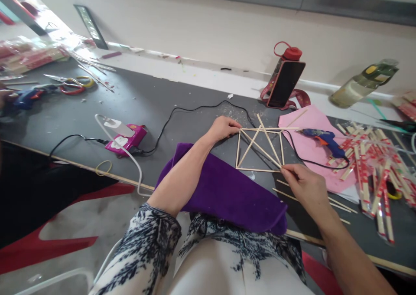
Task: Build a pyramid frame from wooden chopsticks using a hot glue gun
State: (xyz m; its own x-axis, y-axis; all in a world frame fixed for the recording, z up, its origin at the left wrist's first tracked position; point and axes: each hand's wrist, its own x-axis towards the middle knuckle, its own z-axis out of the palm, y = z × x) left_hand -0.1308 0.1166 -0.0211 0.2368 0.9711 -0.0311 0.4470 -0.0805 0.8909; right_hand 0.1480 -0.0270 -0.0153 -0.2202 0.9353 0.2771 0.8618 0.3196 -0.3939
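Observation:
A frame of thin wooden sticks (260, 170) lies on the dark table, square in outline with sticks crossing inside it. My left hand (224, 128) pinches its far left corner between thumb and fingertips. At the near right corner, my right hand (300, 180) pinches the end of a slanting stick and the frame there. Several loose wooden sticks (287, 194) lie under and beside my right hand. A blue glue gun (325, 141) rests on a pink sheet (338, 178) to the right of the frame. A folded purple cloth (227, 191) lies at the table edge beneath my left forearm.
Red-and-clear chopstick packets (383, 169) are piled at right. A phone (286, 84) leans on a red-capped bottle (292, 52); a greenish bottle (360, 84) stands tilted nearby. Left are a pink power strip (126, 141) with cables, scissors (76, 85) and another person's hand by a second glue gun (29, 96).

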